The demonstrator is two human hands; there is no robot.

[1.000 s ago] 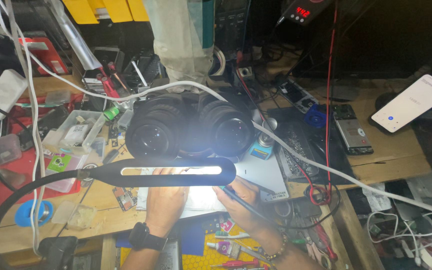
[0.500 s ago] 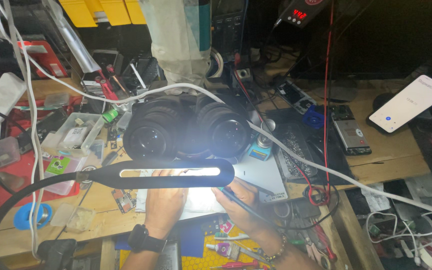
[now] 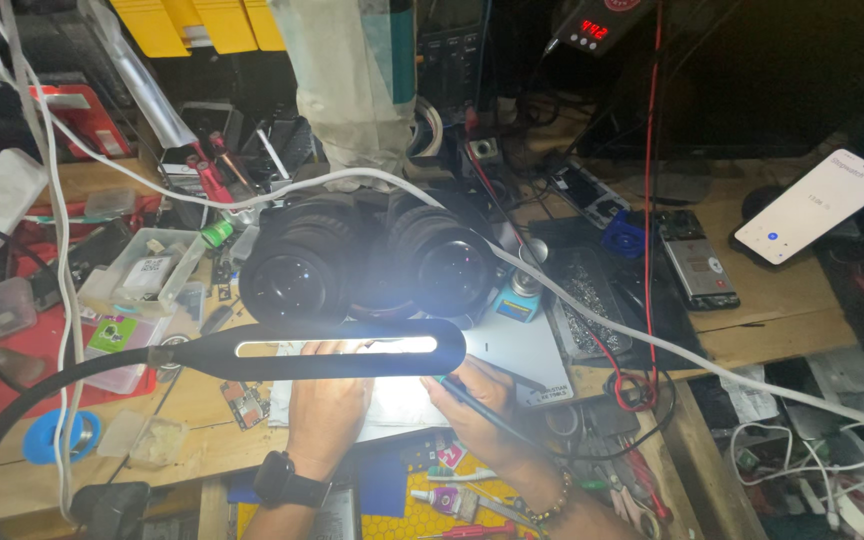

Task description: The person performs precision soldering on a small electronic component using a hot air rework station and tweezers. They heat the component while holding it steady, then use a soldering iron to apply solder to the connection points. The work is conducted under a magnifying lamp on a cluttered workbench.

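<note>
The right hand [image 3: 477, 405] has its fingers clamped on a thin dark tool [image 3: 487, 412]; the left hand [image 3: 327, 410] lies flat, fingers together, just left of them. Best keep the tool steady under the lamp [image 3: 337, 348].

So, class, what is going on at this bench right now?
A person works at a cluttered bench under a stereo microscope and a lit gooseneck lamp. The left hand, with a black watch at its wrist, rests flat on the bright work mat. The right hand holds a thin dark tool like a pen, its tip hidden behind the lamp. A lit phone lies to the right.
</note>
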